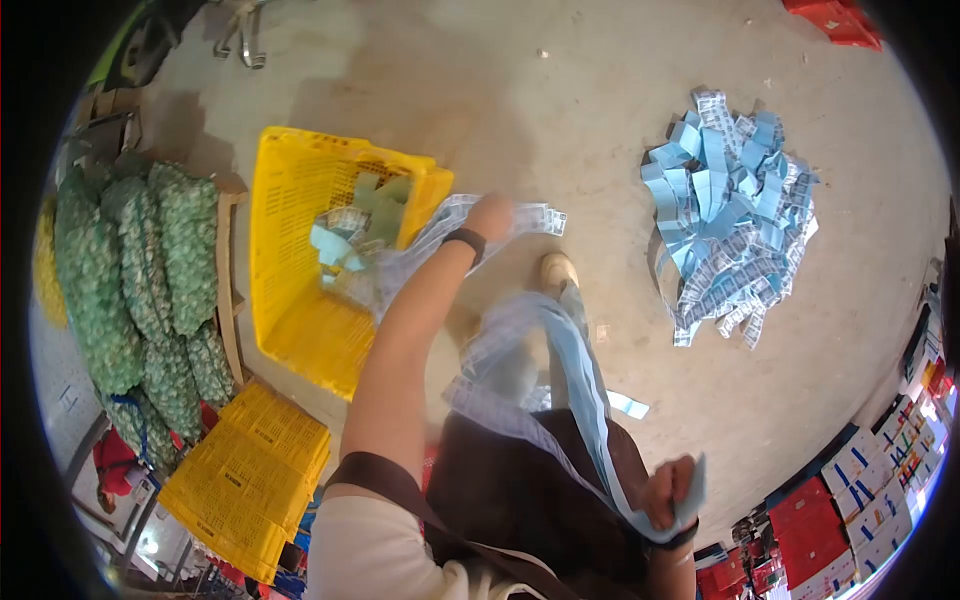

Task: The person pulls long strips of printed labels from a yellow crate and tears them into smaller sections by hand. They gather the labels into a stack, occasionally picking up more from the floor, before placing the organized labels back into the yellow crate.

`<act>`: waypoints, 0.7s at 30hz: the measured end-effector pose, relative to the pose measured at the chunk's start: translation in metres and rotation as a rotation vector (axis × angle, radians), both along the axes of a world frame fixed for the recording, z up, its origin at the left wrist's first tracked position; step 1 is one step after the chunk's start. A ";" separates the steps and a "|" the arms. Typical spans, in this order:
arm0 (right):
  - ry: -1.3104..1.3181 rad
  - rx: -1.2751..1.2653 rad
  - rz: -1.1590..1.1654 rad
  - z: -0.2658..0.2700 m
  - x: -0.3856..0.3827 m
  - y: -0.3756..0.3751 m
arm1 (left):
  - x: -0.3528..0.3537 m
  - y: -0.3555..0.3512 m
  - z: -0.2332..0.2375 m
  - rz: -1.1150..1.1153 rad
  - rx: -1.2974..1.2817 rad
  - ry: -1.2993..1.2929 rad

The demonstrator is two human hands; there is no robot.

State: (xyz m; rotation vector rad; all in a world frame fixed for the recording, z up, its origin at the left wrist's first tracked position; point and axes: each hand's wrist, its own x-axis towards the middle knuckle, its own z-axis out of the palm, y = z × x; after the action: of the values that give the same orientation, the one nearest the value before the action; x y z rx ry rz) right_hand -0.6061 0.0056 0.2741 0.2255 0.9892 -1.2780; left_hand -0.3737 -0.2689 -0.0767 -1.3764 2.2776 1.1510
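My left hand is closed on printed label strips that trail down into a yellow crate; one short end sticks out to its right. Lower right, my right hand grips a long light-blue strip, which loops up over my legs and blurs with motion near its top. Inside the crate lie blue pieces and greenish folded pieces. A large tangled pile of blue and printed strips rests on the floor at the right.
Green mesh sacks are stacked at the left beside a wooden edge. Below them stands another yellow crate. Red bins and white boxes are at lower right, a red container at top right. A person in red is at lower left.
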 end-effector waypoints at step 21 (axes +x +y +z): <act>-0.191 0.205 -0.353 -0.057 -0.018 -0.045 | -0.010 0.067 -0.172 -0.253 -0.222 -0.336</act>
State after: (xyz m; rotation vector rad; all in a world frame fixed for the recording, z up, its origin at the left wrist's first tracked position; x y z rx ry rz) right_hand -0.6239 -0.0393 0.2172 0.6934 0.9413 -1.4413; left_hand -0.3838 -0.2014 -0.2488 -1.1991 2.2938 0.5565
